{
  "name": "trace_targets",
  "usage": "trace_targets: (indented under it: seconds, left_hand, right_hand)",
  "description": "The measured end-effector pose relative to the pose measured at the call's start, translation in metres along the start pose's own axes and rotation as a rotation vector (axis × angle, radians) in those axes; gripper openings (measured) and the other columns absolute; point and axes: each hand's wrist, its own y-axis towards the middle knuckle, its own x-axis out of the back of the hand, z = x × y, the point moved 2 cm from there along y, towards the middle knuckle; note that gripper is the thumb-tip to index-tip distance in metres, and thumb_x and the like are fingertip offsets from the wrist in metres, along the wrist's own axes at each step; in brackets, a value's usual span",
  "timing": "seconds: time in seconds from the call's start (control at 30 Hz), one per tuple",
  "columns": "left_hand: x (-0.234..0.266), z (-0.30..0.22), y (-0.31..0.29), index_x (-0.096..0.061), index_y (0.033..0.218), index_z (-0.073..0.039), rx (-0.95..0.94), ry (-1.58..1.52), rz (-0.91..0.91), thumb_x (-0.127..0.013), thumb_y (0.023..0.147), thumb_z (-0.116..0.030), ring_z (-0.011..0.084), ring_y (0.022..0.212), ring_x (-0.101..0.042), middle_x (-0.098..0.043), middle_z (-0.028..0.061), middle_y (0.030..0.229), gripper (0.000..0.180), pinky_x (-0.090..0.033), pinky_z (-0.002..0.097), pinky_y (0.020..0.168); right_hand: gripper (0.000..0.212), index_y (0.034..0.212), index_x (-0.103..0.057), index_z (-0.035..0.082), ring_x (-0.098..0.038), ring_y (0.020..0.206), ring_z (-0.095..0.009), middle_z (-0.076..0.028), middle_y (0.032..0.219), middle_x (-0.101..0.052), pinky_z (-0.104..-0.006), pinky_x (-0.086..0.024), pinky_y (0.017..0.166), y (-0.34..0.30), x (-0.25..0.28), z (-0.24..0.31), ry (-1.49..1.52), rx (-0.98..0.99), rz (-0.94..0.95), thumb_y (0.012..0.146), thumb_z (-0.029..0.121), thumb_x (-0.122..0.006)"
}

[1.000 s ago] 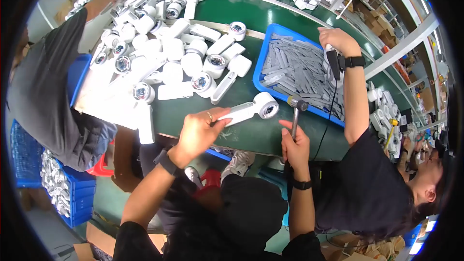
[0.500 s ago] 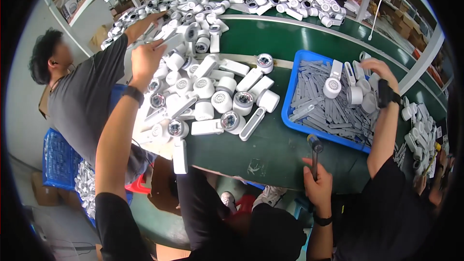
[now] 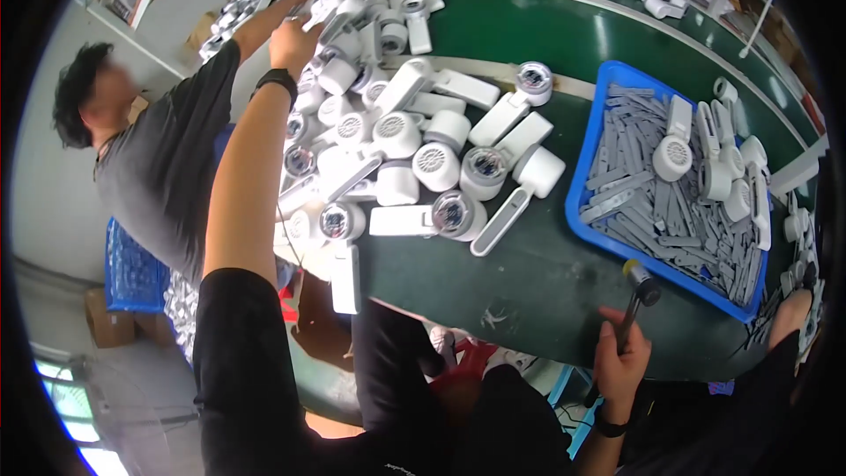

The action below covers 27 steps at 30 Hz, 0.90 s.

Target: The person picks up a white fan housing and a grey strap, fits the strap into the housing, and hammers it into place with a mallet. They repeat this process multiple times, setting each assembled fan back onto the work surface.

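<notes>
My left arm stretches far over the table, and my left hand [image 3: 294, 47] is at the far left part of a pile of white handheld fans [image 3: 395, 134]. Its fingers are bent together among the fans; what they grip is hard to make out. Close to my body on the right, my right hand [image 3: 619, 361] is closed round the handle of a small hammer [image 3: 641, 284] with a black and yellow head. The hammer head is raised near the front edge of a blue tray [image 3: 577, 203]. Several fans and many grey strips [image 3: 630, 167] lie in that tray.
A co-worker in a grey shirt [image 3: 167, 159] reaches into the pile from the left. Another person's hand [image 3: 790, 313] is at the right edge, near more fans. A fan handle [image 3: 346, 286] overhangs the green table's [image 3: 423, 286] front edge. More fans lie along the back.
My left hand has gone farther out into the pile. The other person's hand at the right has left the blue tray. The view has shifted; my right hand keeps the hammer.
</notes>
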Motion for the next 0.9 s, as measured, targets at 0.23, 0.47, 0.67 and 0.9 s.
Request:
trace_targets:
  seconds: [0.23,0.47,0.67,0.9]
  left_hand:
    - [0.154,-0.071,-0.204,-0.078,0.095,-0.006,-0.195,-0.055,0.058,-0.068,0.099,-0.035,0.0284,0.052,-0.065,-0.068,0.0138,0.064,0.031,-0.049,0.0410,0.052]
    - [0.170,-0.060,-0.402,-0.048,0.142,-0.001,0.066,0.009,0.363,-0.082,0.086,-0.044,0.0375,0.080,-0.072,-0.068,0.0188,0.101,0.078,-0.058,0.0445,0.067]
    - [0.167,-0.066,-0.421,-0.053,0.141,0.002,0.066,-0.132,0.313,-0.076,0.089,-0.023,0.0448,0.092,-0.071,-0.069,0.0263,0.112,0.062,-0.059,0.0473,0.077]
    - [0.238,-0.057,-0.371,-0.066,0.126,0.005,-0.109,-0.248,0.117,-0.066,0.098,-0.007,0.0395,0.105,-0.072,-0.072,0.0257,0.114,0.031,-0.057,0.0413,0.090]
  right_hand:
    - [0.021,0.120,-0.066,-0.002,-0.040,0.038,-0.003,0.006,0.054,-0.047,-0.0222,-0.027,0.037,0.006,-0.008,-0.007,0.072,-0.075,0.051,0.104,0.009,-0.057]
    - [0.024,0.124,-0.065,-0.001,-0.040,0.039,-0.003,0.006,0.054,-0.047,-0.0222,-0.028,0.038,0.002,-0.015,0.005,0.005,-0.029,0.074,0.105,0.011,-0.057]
    - [0.024,0.124,-0.065,-0.001,-0.040,0.039,-0.003,0.006,0.054,-0.046,-0.0222,-0.028,0.038,-0.001,-0.012,0.004,0.108,-0.051,0.052,0.105,0.011,-0.056]
    - [0.023,0.123,-0.066,0.000,-0.041,0.041,-0.003,0.006,0.055,-0.045,-0.0223,-0.030,0.039,-0.002,-0.016,0.007,0.061,-0.053,0.006,0.105,0.011,-0.057]
